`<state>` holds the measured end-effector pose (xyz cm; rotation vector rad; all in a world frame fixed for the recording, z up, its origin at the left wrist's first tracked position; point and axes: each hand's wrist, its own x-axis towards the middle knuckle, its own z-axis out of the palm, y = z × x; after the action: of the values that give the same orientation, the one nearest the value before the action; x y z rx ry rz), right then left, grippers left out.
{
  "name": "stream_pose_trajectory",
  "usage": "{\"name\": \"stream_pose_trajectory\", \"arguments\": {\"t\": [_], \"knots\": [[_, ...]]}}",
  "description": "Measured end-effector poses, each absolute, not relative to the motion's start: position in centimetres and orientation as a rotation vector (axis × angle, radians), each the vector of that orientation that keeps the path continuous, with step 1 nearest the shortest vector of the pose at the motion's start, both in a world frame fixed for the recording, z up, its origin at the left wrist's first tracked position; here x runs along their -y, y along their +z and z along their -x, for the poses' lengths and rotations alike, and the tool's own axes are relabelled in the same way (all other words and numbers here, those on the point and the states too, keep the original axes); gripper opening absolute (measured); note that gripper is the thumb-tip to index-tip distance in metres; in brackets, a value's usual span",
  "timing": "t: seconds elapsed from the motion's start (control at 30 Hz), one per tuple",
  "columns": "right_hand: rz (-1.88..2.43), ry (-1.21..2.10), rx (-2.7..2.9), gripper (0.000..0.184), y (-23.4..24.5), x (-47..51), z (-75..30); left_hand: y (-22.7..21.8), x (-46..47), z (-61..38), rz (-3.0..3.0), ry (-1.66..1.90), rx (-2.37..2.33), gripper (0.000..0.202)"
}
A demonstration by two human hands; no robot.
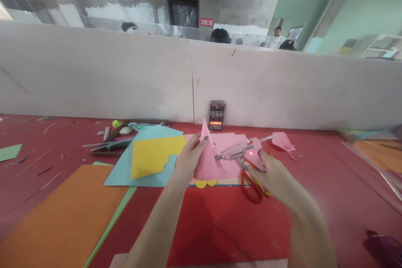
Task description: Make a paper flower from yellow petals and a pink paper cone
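Observation:
My left hand (191, 155) is closed on a folded pink paper (207, 163), which stands up in a pointed shape. In my right hand (266, 171) is a pink hot glue gun (240, 150) with a small red light lit. Its nozzle points left and meets or nearly meets the face of the folded paper; I cannot tell if it touches. A clear glue stick (268, 137) sticks out of its back end. Below the gun lie scissors with red handles (252, 188), partly hidden by my right hand. Yellow rounded paper pieces (201, 184) show under the pink paper's lower edge.
Yellow paper (153, 157) with a scalloped edge rests on blue paper (119, 178) to the left. Nearer lies orange paper (63, 209). Behind are a tray of tools (106, 150) and a phone (215, 123) against the white partition (125, 79). A pink scrap (282, 141) lies right.

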<state>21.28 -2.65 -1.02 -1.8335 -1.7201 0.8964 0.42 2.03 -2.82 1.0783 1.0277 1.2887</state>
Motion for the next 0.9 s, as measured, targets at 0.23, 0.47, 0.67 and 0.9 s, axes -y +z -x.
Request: {"name": "stream_pose_trajectory", "arguments": {"t": [0.23, 0.47, 0.67, 0.9], "knots": [[1.856, 0.901, 1.691, 0.018, -1.4, 2.5, -21.2, -2.5, -2.1, -0.1, -1.033, 1.343, -1.041, 0.043], [1.921, 0.819, 1.749, 0.014, -1.1, 2.7, -20.9, -2.7, -2.4, 0.2, -1.015, 1.364, -1.025, 0.038], [1.971, 0.658, 1.766, 0.020, -0.3, 2.8, -20.5, -2.6, -2.4, 0.2, -0.957, 1.402, -1.059, 0.040], [1.778, 0.846, 1.456, 0.039, 0.6, 3.5, -21.5, -2.0, -1.8, 0.6, -0.879, 1.340, -0.797, 0.024]]}}
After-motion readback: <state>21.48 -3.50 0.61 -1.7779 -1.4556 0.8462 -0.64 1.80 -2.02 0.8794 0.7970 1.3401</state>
